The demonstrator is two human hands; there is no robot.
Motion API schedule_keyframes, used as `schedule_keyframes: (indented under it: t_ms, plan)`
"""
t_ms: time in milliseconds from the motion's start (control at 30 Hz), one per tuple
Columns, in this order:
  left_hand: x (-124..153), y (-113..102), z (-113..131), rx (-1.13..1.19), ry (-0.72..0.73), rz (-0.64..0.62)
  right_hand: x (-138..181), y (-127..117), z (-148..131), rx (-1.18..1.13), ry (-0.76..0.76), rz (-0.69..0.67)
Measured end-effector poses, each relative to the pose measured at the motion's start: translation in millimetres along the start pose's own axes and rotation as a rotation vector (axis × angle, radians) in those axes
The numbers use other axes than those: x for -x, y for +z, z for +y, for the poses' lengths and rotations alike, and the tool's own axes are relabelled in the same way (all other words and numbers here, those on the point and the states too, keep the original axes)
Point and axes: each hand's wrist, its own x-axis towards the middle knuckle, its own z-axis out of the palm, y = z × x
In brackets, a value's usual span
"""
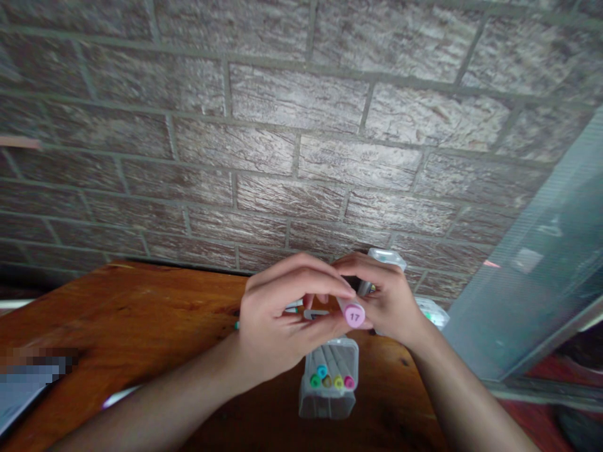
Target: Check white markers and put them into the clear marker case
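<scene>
1. The left hand (277,307) pinches a pink-ended marker (355,316) numbered 17 above the table (164,314).
2. The right hand (389,298) curls close beside it; whether it grips anything, I cannot tell.
3. Below them, a clear case (327,405) holds other markers (338,382).

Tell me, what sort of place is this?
It looks like a work corner, perhaps for drawing, though I can't be sure. A brown wooden table stands by a grey-brown brick-patterned wall, and a clear plastic box holds markers with colourful ends.
</scene>
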Motion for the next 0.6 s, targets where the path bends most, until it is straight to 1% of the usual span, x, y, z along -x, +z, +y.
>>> schedule_keyframes:
  t_ms: [600]
  plan:
    - [-1.0,-0.2,2.1,-0.002,-0.008,-0.003,-0.2,-1.1,-1.2,-0.001,0.004,-0.001]
